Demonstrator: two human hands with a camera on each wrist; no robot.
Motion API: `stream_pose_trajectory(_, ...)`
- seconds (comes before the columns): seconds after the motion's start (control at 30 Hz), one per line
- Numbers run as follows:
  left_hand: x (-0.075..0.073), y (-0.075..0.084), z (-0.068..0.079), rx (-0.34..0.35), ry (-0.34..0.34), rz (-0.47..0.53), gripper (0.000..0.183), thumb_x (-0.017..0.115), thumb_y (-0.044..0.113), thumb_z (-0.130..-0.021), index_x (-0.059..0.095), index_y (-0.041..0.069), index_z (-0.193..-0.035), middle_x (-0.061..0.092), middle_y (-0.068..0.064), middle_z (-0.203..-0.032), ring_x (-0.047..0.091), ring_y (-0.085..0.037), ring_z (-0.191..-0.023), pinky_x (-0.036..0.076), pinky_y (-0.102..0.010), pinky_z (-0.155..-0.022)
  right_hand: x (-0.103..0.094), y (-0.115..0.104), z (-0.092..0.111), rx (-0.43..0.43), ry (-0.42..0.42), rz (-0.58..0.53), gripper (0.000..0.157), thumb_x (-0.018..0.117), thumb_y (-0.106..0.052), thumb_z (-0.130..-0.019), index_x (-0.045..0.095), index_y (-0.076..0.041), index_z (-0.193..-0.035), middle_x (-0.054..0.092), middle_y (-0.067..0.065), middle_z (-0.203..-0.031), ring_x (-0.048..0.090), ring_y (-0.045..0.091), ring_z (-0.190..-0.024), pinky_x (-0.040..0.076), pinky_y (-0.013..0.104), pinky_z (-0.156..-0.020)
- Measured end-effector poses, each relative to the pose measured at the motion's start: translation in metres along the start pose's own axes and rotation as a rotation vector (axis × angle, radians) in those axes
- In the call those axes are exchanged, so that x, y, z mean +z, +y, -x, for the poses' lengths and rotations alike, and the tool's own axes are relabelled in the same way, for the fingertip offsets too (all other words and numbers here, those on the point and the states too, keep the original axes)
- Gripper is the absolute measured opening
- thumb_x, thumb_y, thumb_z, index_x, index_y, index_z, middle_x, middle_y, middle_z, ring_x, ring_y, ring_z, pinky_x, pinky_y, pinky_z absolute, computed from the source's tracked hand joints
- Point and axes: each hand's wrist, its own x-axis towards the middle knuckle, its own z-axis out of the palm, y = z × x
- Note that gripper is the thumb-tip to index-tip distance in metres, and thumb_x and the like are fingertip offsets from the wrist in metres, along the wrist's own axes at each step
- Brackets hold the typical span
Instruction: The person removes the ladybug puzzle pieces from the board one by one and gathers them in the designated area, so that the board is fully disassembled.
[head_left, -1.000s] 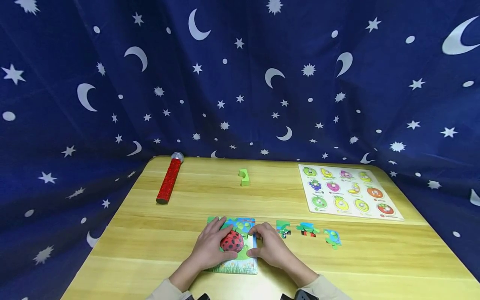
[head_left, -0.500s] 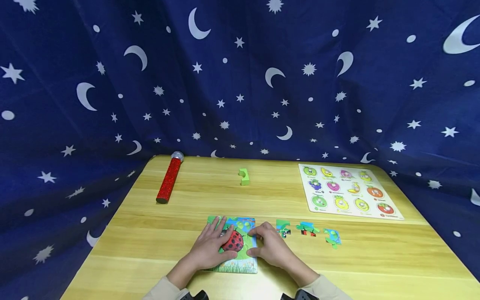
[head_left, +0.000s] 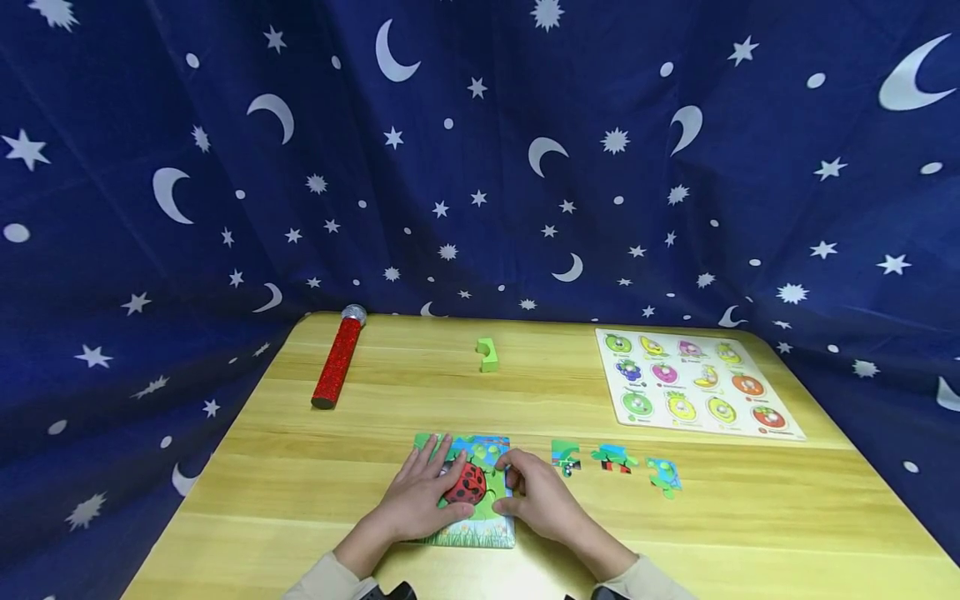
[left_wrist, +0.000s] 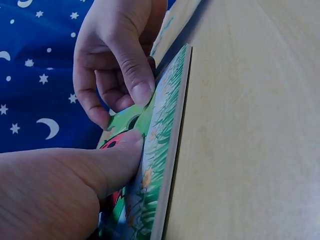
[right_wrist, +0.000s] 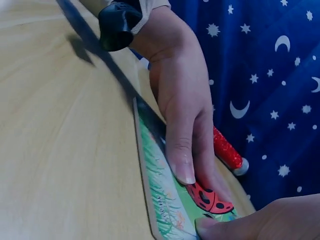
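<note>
A ladybug jigsaw puzzle [head_left: 480,535] with a grassy border lies flat near the front of the table. My left hand [head_left: 420,496] rests on its left part, fingers spread and straight, thumb on the picture. At the puzzle's right edge my right hand [head_left: 543,498] pinches a green puzzle piece [left_wrist: 145,119] between thumb and index finger, the other fingers curled under. The piece lies in the board beside the red ladybug [right_wrist: 210,199]. The left hand hides much of the puzzle's left half.
Right of the puzzle lie three loose pieces: one green [head_left: 565,454], one with red [head_left: 615,458], one blue-green [head_left: 665,477]. Farther back are a fruit peg board [head_left: 693,385], a green notched block [head_left: 488,354] and a red toy microphone [head_left: 339,358]. A starry curtain [head_left: 480,167] stands behind.
The pale gap right of the ladybug one second ago is now filled with green. The left hand has shifted very slightly left; the right hand stays at the puzzle's edge.
</note>
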Motion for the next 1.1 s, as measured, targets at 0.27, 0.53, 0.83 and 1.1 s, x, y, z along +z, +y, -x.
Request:
stream_pose_trajectory(0.27, 0.002, -0.001, 0.000, 0.004, 0.011, 0.023, 0.079, 0.056, 0.056, -0.093, 0.032, 0.011, -0.154, 0.010, -0.017, -0.166, 0.002, -0.041, -0.154, 0.004, -0.062, -0.122, 0.000, 0.001, 0.002, 0.009, 0.009, -0.065, 0.040, 0.080, 0.004, -0.072, 0.061, -0.006, -0.106, 0.057, 0.003, -0.083, 0.046, 0.001, -0.065, 0.043, 0.018, -0.058)
stream_pose_trajectory(0.53, 0.002, -0.001, 0.000, 0.006, 0.020, 0.018, 0.078, 0.056, 0.054, -0.094, 0.032, 0.011, -0.154, 0.010, -0.017, -0.166, 0.003, -0.041, -0.154, 0.005, -0.062, -0.122, -0.001, 0.000, 0.002, -0.024, -0.002, -0.051, 0.040, 0.078, 0.005, -0.073, 0.059, -0.005, -0.108, 0.059, 0.004, -0.080, 0.047, -0.001, -0.064, 0.044, 0.018, -0.057)
stream_pose_trajectory(0.83, 0.001, -0.002, 0.000, 0.007, 0.033, 0.029, 0.078, 0.056, 0.055, -0.094, 0.033, 0.011, -0.154, 0.011, -0.017, -0.166, 0.003, -0.040, -0.154, 0.005, -0.062, -0.122, -0.006, 0.002, 0.001, -0.031, 0.035, -0.016, 0.042, 0.083, -0.004, -0.073, 0.065, -0.001, -0.111, 0.061, 0.001, -0.083, 0.048, -0.002, -0.065, 0.046, 0.017, -0.058)
stream_pose_trajectory(1.1, 0.001, -0.005, 0.001, 0.007, 0.027, 0.037, 0.078, 0.056, 0.055, -0.094, 0.031, 0.011, -0.155, 0.009, -0.017, -0.166, 0.002, -0.040, -0.154, 0.003, -0.061, -0.122, -0.050, 0.019, 0.034, -0.003, 0.116, -0.025, 0.042, 0.084, -0.017, -0.075, 0.067, -0.006, -0.112, 0.057, 0.001, -0.088, 0.049, 0.005, -0.073, 0.047, 0.018, -0.062)
